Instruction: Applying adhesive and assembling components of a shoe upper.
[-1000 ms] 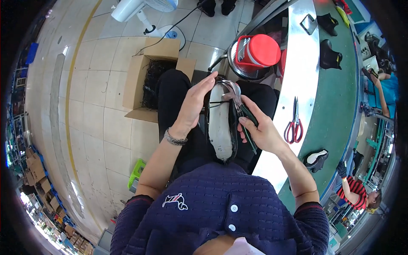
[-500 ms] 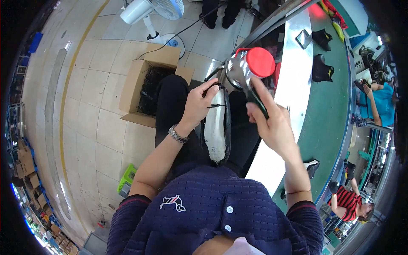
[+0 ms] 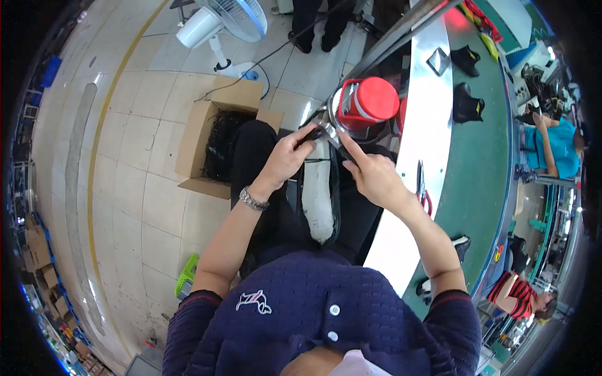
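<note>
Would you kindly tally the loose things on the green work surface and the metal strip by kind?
Dark shoe pieces: 4
Red-handled scissors: 1
Small square metal plate: 1
Total: 6
</note>
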Motion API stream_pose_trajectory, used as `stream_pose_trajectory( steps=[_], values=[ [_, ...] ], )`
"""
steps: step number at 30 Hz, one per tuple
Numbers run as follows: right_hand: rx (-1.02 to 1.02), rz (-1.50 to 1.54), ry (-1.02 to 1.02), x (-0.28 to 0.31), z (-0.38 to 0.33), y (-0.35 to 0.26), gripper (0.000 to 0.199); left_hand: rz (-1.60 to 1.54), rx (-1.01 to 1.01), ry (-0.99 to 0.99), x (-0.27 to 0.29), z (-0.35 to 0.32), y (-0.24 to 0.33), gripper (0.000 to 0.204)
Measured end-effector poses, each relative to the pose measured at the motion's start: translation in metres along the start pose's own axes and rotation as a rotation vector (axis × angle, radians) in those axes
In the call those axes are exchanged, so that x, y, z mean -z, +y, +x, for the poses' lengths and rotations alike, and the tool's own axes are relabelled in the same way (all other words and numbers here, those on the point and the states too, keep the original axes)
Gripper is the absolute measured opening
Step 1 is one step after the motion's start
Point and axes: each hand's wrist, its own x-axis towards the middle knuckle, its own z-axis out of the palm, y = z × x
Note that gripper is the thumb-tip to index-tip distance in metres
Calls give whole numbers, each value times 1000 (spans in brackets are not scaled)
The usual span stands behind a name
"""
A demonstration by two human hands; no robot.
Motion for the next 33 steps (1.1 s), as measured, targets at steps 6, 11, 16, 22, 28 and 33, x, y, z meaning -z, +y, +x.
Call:
stream_pose_trajectory(
  steps=[6,11,16,22,28,33],
  values=[
    [294,299,611,-10,1,-10,64,-95,75,-87,-1,0,15,65],
    [1,103,11,-13,-25,6,63,-122,89,-180,9,2,17,61],
    [-577,410,368,-76,-119,40,65,-123,56,-204,4,3,16,64],
    [-833,227,426,-160,-207,77,60,-102,132,-253,23,10,23,64],
    [-724,35,845,-153,-183,158,41,-70,139,-212,18,9,31,63],
    [-807,125,435,-126,-195,216,35,-107,-45,-10,3,-15,12,57]
  ],
)
